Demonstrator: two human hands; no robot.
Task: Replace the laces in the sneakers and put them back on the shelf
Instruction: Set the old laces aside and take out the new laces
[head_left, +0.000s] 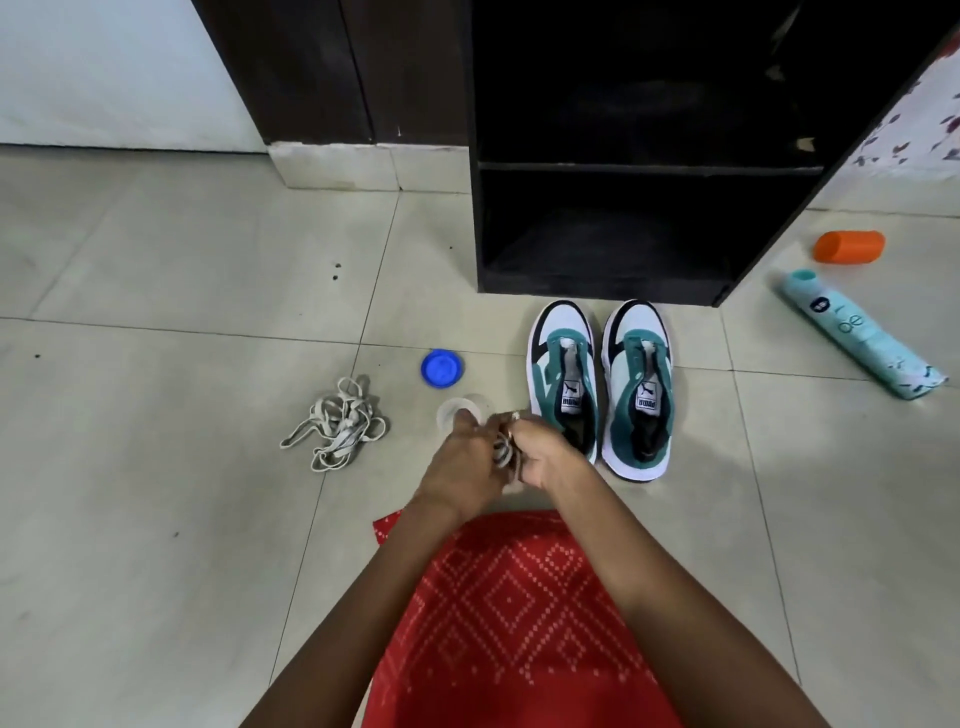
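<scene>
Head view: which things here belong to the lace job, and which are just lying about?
For the job: sneakers, unlaced; lace bundle held in left hand and right hand; loose laces; shelf.
Lying about: blue lid; clear cup; orange tub; spray can.

Smooth floor tiles (156, 260) are giving off a dull sheen; the dark wooden shelf (649, 167) is looking matt; the loose laces (337, 423) are showing flat woven cloth; the blue lid (442, 368) is showing smooth plastic.
</scene>
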